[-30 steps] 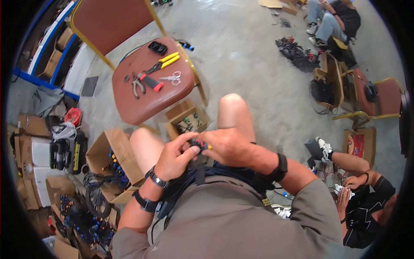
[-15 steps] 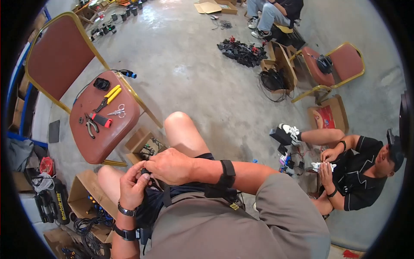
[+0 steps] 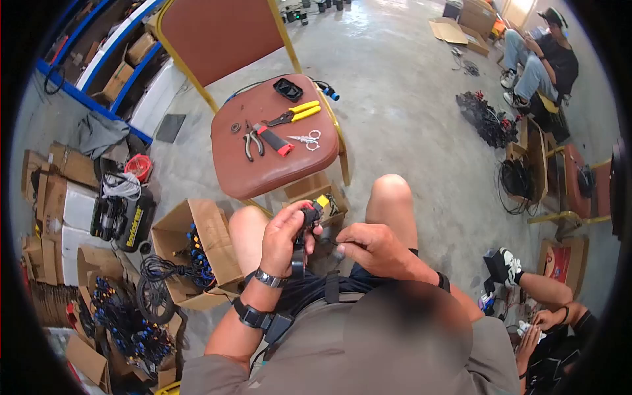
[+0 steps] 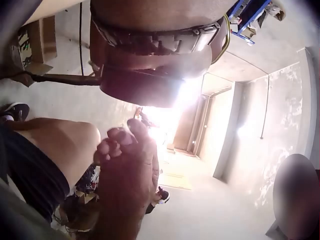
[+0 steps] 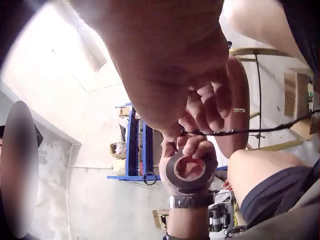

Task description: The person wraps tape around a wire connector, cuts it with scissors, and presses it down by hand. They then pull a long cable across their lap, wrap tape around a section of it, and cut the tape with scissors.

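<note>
In the head view my left hand [image 3: 283, 237] grips a dark cable bundle with a yellow connector [image 3: 322, 200] and a bit of red at its upper end. A roll of black tape [image 5: 173, 172] hangs at that hand, its reddish core facing the right wrist view. Thumb and forefinger of my right hand [image 3: 378, 249] pinch a thin dark strand [image 3: 331, 240] to the right of the bundle. From the hands a black cable [image 5: 270, 131] stretches to the right edge of the right wrist view. Whether the strand is tape or wire I cannot tell.
Ahead stands a red chair [image 3: 263, 178] bearing pliers [image 3: 252, 141], a yellow-handled stripping tool [image 3: 296, 114], scissors [image 3: 308, 139] and a red-black tool [image 3: 274, 139]. Near my legs are open cartons [image 3: 220, 243] with cables. Another person [image 3: 546, 329] sits at right.
The hands were together over the dark piece; now they are apart, the right one drawn rightward with a thin strand. The yellow connector shows more fully. The head view swung right, then back.
</note>
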A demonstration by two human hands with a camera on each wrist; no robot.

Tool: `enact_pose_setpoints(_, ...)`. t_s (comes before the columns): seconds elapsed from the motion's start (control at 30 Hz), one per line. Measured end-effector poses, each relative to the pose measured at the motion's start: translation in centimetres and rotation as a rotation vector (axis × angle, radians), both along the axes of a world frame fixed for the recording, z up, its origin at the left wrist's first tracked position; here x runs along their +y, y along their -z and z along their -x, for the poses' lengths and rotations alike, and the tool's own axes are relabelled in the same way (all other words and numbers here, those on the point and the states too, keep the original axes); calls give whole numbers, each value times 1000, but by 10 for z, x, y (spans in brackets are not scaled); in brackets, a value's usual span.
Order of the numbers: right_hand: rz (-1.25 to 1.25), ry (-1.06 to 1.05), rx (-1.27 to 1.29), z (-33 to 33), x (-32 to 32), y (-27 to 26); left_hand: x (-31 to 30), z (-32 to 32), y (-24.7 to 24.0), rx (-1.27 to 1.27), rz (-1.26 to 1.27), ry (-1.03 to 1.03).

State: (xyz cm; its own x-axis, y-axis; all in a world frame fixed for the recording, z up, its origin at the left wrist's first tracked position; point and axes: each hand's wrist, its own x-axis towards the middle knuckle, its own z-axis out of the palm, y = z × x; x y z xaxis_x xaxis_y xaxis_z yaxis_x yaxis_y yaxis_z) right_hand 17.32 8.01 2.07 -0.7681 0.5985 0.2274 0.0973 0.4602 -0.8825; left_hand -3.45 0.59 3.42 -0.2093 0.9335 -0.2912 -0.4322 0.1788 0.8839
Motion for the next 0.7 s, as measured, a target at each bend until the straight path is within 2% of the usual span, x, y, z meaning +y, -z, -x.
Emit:
enact_pose_setpoints(0.03, 3, -15, -7, 1, -3, -1, -1, 1, 5, -111, -36, 5)
enact_pose_setpoints(0.1, 380, -119, -20, 9, -6, -4, -1, 2, 10, -130, -68, -17)
enact_pose_setpoints(0.13, 382, -133, -23, 12, -11, -6, -1, -2, 10, -201, -97, -72)
enact_pose_setpoints(0.17, 486, -147, 23, 17, -16, -7, -1, -3, 10, -269, -131, -125)
enact_pose_setpoints(0.2, 589, -161, 68, 22, -22, -7, 0, -4, 12, -293, -139, -168)
enact_pose_setpoints(0.23, 588, -171, 66, 26, -26, -4, 0, -6, 14, -292, -142, -177)
enact_pose_setpoints(0.3, 870, -273, 184, 37, -32, 6, 2, -10, 15, -245, -131, -292)
enact_pose_setpoints(0.43, 835, -231, 219, 46, -29, 15, 2, -19, 12, -162, -100, -331)
enact_pose_setpoints(0.5, 863, -189, 207, 48, -32, 12, -4, -16, 18, -184, -106, -314)
enact_pose_setpoints(0.57, 816, -245, 216, 46, -27, 15, 0, -15, 21, -231, -115, -323)
enact_pose_setpoints(0.63, 891, -289, 141, 38, -22, 14, -1, -12, 18, -83, -149, -290)
enact_pose_setpoints(0.7, 978, -191, 92, 29, -26, 30, 0, -12, 17, -50, -129, -327)
